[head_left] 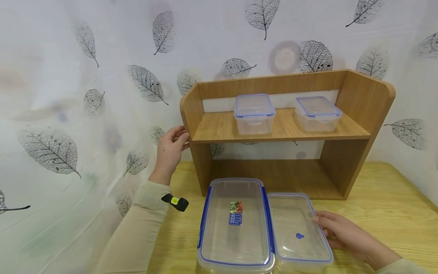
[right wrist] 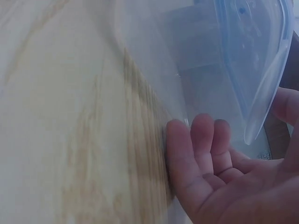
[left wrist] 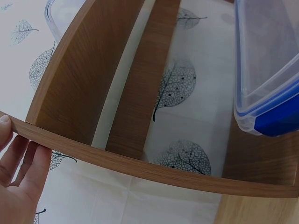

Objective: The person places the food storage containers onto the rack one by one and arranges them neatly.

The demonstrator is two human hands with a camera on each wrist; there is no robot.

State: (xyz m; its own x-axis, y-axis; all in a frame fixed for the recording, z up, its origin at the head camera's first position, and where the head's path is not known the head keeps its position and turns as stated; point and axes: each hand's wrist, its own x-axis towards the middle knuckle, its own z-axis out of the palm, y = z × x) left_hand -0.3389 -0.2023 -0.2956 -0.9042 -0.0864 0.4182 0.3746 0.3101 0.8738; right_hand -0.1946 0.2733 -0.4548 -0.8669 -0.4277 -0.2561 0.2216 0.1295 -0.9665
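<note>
A small wooden shelf unit (head_left: 280, 139) stands on the table. My left hand (head_left: 172, 150) touches its left side panel near the front edge; in the left wrist view the fingers (left wrist: 35, 172) rest against the panel's outer face, the thumb by its edge. In front of the shelf lie a large clear food container (head_left: 251, 241) with dark blue side clips and, against its right side, a smaller clear food container (head_left: 295, 217) with a lid. My right hand (head_left: 345, 234) holds the smaller one by its right side, with curled fingers (right wrist: 177, 144) against the wall below the lid.
Two lidded clear containers, one (head_left: 254, 114) left of centre and one (head_left: 318, 114) at the right, sit on the upper shelf board. A leaf-patterned curtain (head_left: 113, 95) hangs behind and at the left. The light wooden table (head_left: 386, 198) extends to the right.
</note>
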